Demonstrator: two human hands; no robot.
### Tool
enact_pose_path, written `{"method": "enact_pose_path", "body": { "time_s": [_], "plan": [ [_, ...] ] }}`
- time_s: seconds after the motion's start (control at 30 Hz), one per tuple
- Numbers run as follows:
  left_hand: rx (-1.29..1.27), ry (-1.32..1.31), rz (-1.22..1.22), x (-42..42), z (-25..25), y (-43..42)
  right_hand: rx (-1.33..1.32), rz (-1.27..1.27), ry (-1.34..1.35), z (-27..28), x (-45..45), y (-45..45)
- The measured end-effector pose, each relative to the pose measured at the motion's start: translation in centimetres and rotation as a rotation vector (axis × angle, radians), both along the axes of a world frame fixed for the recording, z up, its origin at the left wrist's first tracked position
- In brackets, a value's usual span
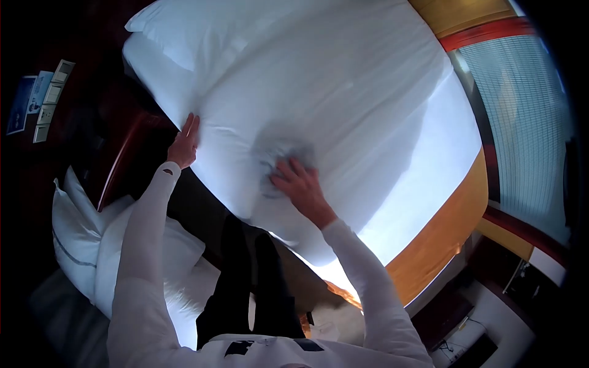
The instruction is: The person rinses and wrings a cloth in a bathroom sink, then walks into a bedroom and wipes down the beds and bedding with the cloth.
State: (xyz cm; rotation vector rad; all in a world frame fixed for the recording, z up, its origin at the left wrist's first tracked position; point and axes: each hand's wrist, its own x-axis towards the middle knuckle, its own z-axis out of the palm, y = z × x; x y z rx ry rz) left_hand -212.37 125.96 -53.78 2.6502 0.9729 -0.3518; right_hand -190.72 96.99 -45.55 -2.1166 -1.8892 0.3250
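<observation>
A white duvet (319, 80) covers most of the bed, with soft creases running across it. My left hand (184, 146) touches its left edge, fingers stretched out along the side. Flat on the duvet's near part, my right hand (300, 187) has its fingers spread, and the cloth is dented and shadowed around them. Neither hand grips the fabric. To the right, a brightly lit white sheet (445, 147) shows beyond the duvet's edge.
White pillows (76, 239) and bedding are piled at the lower left. An orange-brown bed side (432, 230) runs along the right. Wall switches (52, 98) are at far left, a window blind (515, 104) at right. Cables (451, 349) lie lower right.
</observation>
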Motion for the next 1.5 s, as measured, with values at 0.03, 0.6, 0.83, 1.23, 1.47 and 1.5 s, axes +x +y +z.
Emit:
{"method": "enact_pose_path", "body": {
  "time_s": [0.03,0.6,0.83,1.23,1.47,1.5],
  "plan": [
    [-0.003,-0.024,-0.019,-0.1,0.2,0.2,-0.039,-0.051,-0.004,-0.6,-0.4,-4.4],
    [0.071,-0.449,-0.822,28.4,6.7,7.6,-0.016,-0.357,0.163,12.0,4.0,3.9],
    [0.129,-0.277,-0.850,33.8,0.5,10.6,0.063,-0.118,0.034,0.6,8.1,14.4],
    [-0.045,-0.605,-0.890,37.7,1.8,10.5,0.190,-1.826,0.423,4.2,9.3,-17.4],
    [0.038,-0.510,-0.780,47.6,-0.1,10.3,0.263,-0.873,0.167,8.4,13.4,0.7],
    [0.044,-0.521,-0.780,48.1,-0.4,10.2,0.176,-0.699,-0.014,7.6,13.6,3.8]
  ]
}}
